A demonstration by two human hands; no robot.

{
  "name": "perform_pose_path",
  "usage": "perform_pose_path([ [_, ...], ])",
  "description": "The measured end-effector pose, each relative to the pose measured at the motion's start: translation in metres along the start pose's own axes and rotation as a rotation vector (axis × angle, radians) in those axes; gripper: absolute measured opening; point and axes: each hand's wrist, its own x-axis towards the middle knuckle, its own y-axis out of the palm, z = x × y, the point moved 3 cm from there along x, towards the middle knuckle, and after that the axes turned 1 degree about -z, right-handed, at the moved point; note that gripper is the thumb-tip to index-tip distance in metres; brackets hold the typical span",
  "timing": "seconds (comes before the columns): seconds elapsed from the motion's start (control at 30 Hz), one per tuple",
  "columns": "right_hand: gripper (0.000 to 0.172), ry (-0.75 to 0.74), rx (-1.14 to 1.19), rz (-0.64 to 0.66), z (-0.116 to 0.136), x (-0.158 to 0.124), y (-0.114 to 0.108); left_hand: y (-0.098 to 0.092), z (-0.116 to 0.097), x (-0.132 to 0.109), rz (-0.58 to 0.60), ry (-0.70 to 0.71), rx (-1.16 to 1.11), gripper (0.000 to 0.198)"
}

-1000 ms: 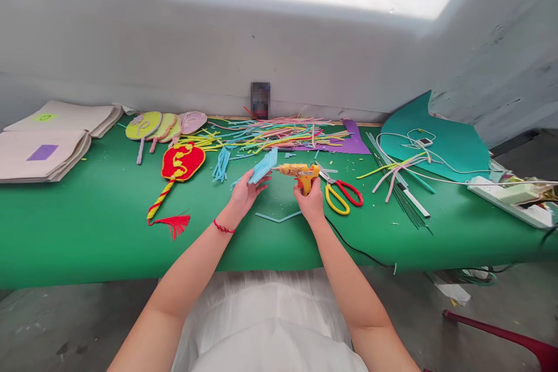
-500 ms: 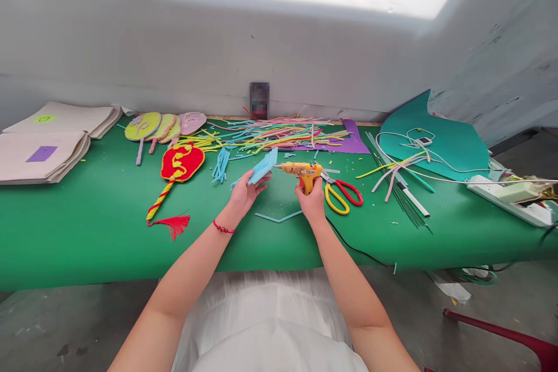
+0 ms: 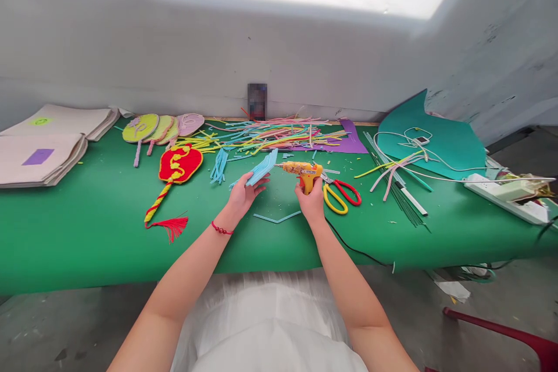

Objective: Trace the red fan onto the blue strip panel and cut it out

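My left hand point(image 3: 244, 193) is closed around a flat panel of light blue pipe cleaners point(image 3: 264, 167) lying side by side, held tilted above the table. In my right hand point(image 3: 311, 199) is a yellow glue gun point(image 3: 308, 171), its nozzle pointing left at the panel's right edge. Whether the nozzle touches the panel I cannot tell. On the table below lies a bent blue pipe cleaner point(image 3: 277, 221). Scissors point(image 3: 347, 195) with one red and one yellow handle rest just right of the glue gun. A small bundle of blue pipe cleaners point(image 3: 219, 166) is left of my left hand.
Loose coloured pipe cleaners point(image 3: 279, 135) are heaped at the back. A red fan-shaped craft point(image 3: 181, 164) with a tassel and several paler ones point(image 3: 140, 128) lie left, near paper stacks point(image 3: 26, 154). Right are a teal sheet point(image 3: 453, 148), cables and a power strip point(image 3: 508, 200).
The view has shifted very slightly. Both hands keep nearly the same position, still holding the blue panel and the glue gun.
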Motion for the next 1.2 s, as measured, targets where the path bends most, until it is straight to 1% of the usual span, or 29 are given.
perform_pose_path([
  [0.3, 0.032, 0.015, -0.008, -0.016, 0.0023, 0.0004, -0.0010, -0.0006, 0.0004, 0.0003, 0.005, -0.001, -0.005, 0.027],
  [0.83, 0.032, 0.053, -0.004, -0.011, 0.0025, 0.0014, -0.0026, 0.0082, -0.0052, -0.0066, -0.012, -0.027, -0.025, 0.028],
  [1.2, 0.030, 0.063, -0.012, -0.019, 0.0041, 0.0013, -0.0038, 0.0090, -0.0050, -0.0072, -0.002, -0.045, 0.001, 0.026],
])
